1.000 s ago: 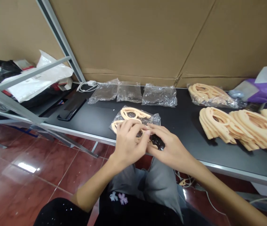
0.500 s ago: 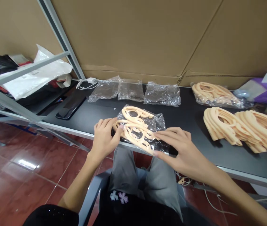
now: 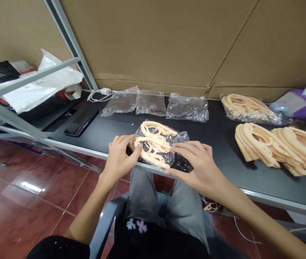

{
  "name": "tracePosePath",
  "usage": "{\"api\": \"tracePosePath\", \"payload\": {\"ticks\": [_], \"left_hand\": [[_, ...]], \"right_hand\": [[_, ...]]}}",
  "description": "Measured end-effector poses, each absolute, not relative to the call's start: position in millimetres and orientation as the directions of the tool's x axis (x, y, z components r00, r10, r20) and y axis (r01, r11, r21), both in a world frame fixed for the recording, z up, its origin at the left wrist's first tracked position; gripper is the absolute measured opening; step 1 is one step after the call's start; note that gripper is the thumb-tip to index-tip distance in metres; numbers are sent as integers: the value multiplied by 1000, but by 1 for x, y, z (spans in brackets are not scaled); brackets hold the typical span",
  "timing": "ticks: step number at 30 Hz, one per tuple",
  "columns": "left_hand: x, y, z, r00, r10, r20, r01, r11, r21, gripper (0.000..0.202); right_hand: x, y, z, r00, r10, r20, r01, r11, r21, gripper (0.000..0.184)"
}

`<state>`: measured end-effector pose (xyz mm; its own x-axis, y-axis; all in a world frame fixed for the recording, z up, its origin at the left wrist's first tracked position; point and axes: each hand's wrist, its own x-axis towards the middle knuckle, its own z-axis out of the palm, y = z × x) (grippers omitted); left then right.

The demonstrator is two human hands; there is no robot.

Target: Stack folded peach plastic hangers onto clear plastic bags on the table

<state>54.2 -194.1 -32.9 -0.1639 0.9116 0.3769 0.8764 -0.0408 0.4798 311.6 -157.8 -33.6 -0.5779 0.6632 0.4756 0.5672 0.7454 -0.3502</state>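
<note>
At the table's front edge lies a clear plastic bag [image 3: 181,137] with pale, wood-coloured scroll-shaped cut-outs [image 3: 153,140] in and on it. My left hand [image 3: 122,154] grips the bag's left side, its thumb on top and its fingers curled around the edge. My right hand [image 3: 196,158] is at the right ends of the nearer cut-outs, fingertips above and thumb at the lower end, holding them between. Glare on the plastic hides exactly which pieces are inside.
Three clear bags [image 3: 151,102] lie along the cardboard wall [image 3: 155,43]. To the right are stacked cut-outs [image 3: 266,144] and a filled bag [image 3: 250,108]. A dark phone-like slab [image 3: 81,120], a white cable [image 3: 99,95] and a metal shelf frame [image 3: 73,46] are on the left.
My right hand has moved left, and the nearer cut-outs have shifted left with it, further toward my left hand. My left hand has stayed at the bag's left side.
</note>
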Motion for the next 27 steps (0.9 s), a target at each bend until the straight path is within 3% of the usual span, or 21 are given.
{"api": "tracePosePath", "payload": {"ticks": [6, 13, 20, 27], "left_hand": [[54, -193, -34, -177, 915, 362, 877, -20, 479, 33], [52, -194, -33, -150, 923, 355, 870, -47, 490, 32], [51, -194, -31, -158, 926, 343, 858, -43, 511, 32], [52, -195, -31, -160, 933, 322, 859, -29, 512, 37]], "right_hand": [[327, -164, -34, -599, 648, 471, 489, 761, -426, 26], [315, -151, -37, -571, 613, 546, 465, 790, -400, 10], [323, -133, -32, -613, 649, 451, 485, 760, -433, 18], [304, -129, -32, -599, 658, 455, 488, 751, -444, 26]]}}
